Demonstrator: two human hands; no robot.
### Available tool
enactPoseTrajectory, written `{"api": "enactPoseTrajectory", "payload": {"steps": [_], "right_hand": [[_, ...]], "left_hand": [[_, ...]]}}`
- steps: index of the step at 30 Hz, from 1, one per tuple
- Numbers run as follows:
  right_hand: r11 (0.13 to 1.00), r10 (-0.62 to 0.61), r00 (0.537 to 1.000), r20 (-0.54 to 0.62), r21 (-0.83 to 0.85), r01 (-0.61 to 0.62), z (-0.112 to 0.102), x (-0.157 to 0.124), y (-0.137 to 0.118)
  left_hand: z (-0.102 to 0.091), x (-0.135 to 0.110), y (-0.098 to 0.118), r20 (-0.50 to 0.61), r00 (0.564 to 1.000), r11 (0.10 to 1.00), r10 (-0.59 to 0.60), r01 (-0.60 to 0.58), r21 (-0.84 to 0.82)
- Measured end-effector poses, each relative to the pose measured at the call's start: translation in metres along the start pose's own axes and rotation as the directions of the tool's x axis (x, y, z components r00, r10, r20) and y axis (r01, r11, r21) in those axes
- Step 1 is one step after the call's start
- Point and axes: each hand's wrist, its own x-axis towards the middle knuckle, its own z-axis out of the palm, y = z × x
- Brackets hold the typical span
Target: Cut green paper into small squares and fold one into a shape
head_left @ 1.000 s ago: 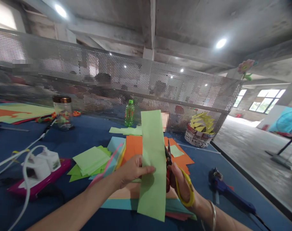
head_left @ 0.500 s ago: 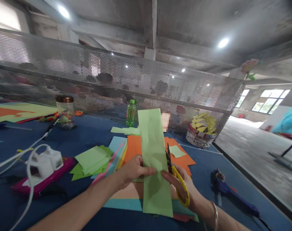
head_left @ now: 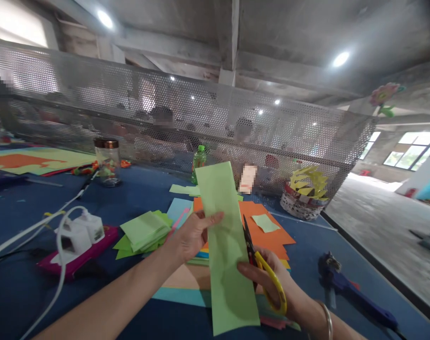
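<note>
A long strip of light green paper (head_left: 227, 269) stands nearly upright in front of me. My left hand (head_left: 195, 233) pinches its left edge above the middle, thumb on the near face. In my right hand (head_left: 271, 269) are yellow-handled scissors (head_left: 273, 283), their dark blades pointing up beside the strip's right edge. That hand's thumb also presses on the strip lower down. Behind it lie orange sheets (head_left: 267, 238) with a small pale green piece (head_left: 266, 223) on top. A stack of green paper pieces (head_left: 146, 230) sits to the left of my left hand.
A purple power strip (head_left: 76, 250) with white plugs and cables lies at left. At right rests a blue glue gun (head_left: 363, 295). Farther back stand a glass jar (head_left: 108, 163), a green bottle (head_left: 199, 163) and a basket with yellow paper (head_left: 303, 203), before a perforated metal screen (head_left: 207, 113).
My left hand has slid up the strip's left edge. The strip now leans slightly left at its top. The right hand with the scissors sits a little lower, and the view has shifted left.
</note>
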Motion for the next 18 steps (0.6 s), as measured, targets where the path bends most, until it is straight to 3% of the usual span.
{"api": "enactPoseTrajectory", "payload": {"steps": [3, 7, 13, 18], "right_hand": [[0.999, 0.048, 0.998, 0.030, 0.007, -0.048, 0.004, -0.001, -0.004], [0.999, 0.013, 1.000, 0.013, -0.036, -0.013, 0.010, -0.007, -0.007], [0.987, -0.013, 0.999, 0.036, 0.158, 0.007, 0.019, -0.011, -0.009], [0.990, -0.029, 0.999, 0.037, 0.141, 0.023, 0.022, -0.011, -0.011]], "left_hand": [[0.001, 0.000, 0.006, -0.020, 0.999, 0.998, 0.038, -0.039, -0.041], [0.003, -0.001, 0.007, -0.032, 0.998, 0.997, 0.052, -0.054, -0.056], [0.009, -0.004, -0.001, -0.053, 0.998, 0.999, 0.039, -0.039, -0.008], [0.014, -0.008, -0.007, -0.075, 0.995, 0.997, 0.072, -0.068, 0.045]]}}
